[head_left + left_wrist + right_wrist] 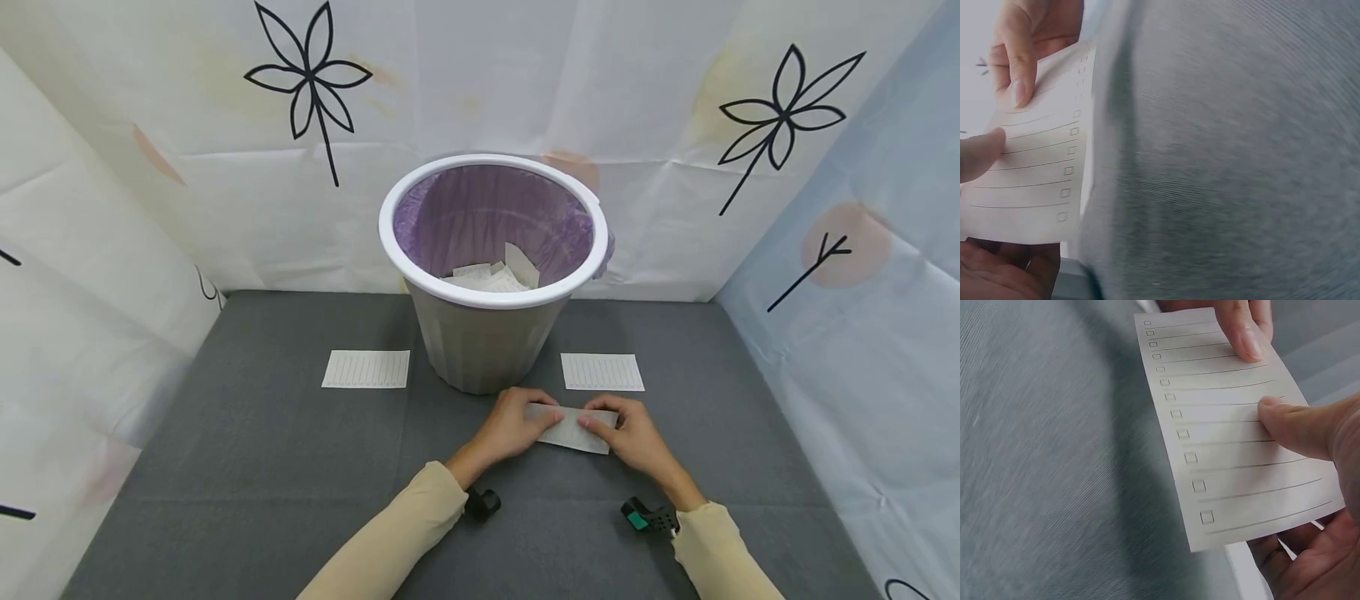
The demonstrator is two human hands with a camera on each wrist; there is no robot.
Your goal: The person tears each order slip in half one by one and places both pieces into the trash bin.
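Pinching one checklist sheet, the left hand and the right hand grip it from either end, thumbs over its ruled face and fingers behind. The sheet spans the gap between them, above the near side of one bin. Two more sheets lie on the grey surface: one left sheet, one right sheet. Paper pieces overlap inside the bin, too jumbled to count.
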